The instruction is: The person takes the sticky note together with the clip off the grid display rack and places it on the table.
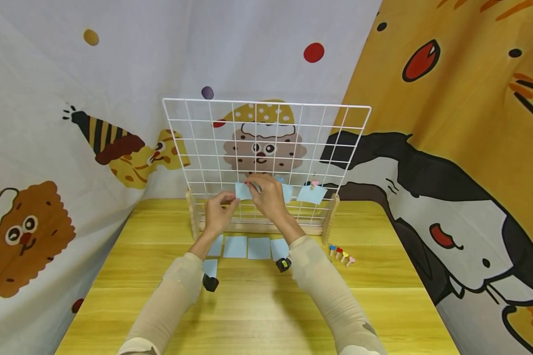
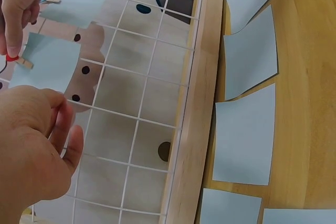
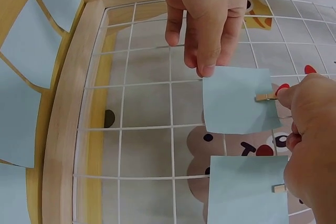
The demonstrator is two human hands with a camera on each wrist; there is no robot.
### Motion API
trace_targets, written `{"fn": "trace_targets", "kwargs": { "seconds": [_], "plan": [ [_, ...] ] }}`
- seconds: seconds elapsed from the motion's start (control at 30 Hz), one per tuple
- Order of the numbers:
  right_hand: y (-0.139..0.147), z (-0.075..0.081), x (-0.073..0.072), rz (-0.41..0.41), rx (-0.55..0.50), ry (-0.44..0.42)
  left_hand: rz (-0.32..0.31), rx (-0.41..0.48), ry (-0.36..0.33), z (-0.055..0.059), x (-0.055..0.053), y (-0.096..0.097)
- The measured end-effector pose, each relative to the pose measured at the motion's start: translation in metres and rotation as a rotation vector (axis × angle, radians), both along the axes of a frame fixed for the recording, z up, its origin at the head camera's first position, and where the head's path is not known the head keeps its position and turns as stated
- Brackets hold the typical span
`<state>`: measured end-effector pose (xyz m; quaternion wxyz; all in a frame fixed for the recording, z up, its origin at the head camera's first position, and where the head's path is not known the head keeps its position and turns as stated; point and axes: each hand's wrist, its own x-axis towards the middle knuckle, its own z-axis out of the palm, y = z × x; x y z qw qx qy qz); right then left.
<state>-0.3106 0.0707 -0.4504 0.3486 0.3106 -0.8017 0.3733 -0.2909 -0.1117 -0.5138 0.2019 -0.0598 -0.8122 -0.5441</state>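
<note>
A light blue square paper (image 3: 236, 106) lies against the white wire grid (image 1: 266, 145). At one edge of it is a small wooden clothespin (image 3: 265, 97) with a red head, which my right hand (image 1: 268, 197) pinches between thumb and finger. My left hand (image 1: 219, 213) holds a lower corner of the same paper at its fingertips. Beside it hangs another blue paper (image 3: 247, 195) on a clothespin (image 3: 279, 188), partly behind the right hand in the head view. Farther right a blue paper (image 1: 312, 195) hangs from a pink-headed clothespin (image 1: 314, 183).
The grid stands in a wooden base (image 1: 266, 228) on the wooden table (image 1: 240, 320). In front lie several blue papers (image 1: 258, 248), partly covered by the arms. At right on the table are several clothespins (image 1: 339, 251) with coloured heads. A printed cloth (image 1: 248, 49) hangs behind.
</note>
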Motion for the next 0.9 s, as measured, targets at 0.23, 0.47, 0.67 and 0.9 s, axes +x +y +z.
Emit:
{"fn": "trace_targets", "kwargs": {
  "seconds": [0.23, 0.47, 0.67, 0.9],
  "plan": [
    [0.001, 0.001, 0.002, 0.002, -0.019, -0.009, -0.003, 0.008, -0.006, 0.001, 0.003, 0.0],
    [0.001, 0.0, 0.001, -0.008, -0.039, -0.006, -0.009, 0.012, -0.013, -0.002, 0.005, -0.002],
    [0.001, 0.0, 0.002, -0.007, -0.065, -0.015, -0.01, -0.003, 0.0, -0.004, 0.008, -0.004],
    [0.002, 0.006, 0.005, -0.012, -0.105, -0.023, -0.022, -0.007, -0.004, -0.006, 0.011, -0.008]
  ]
}}
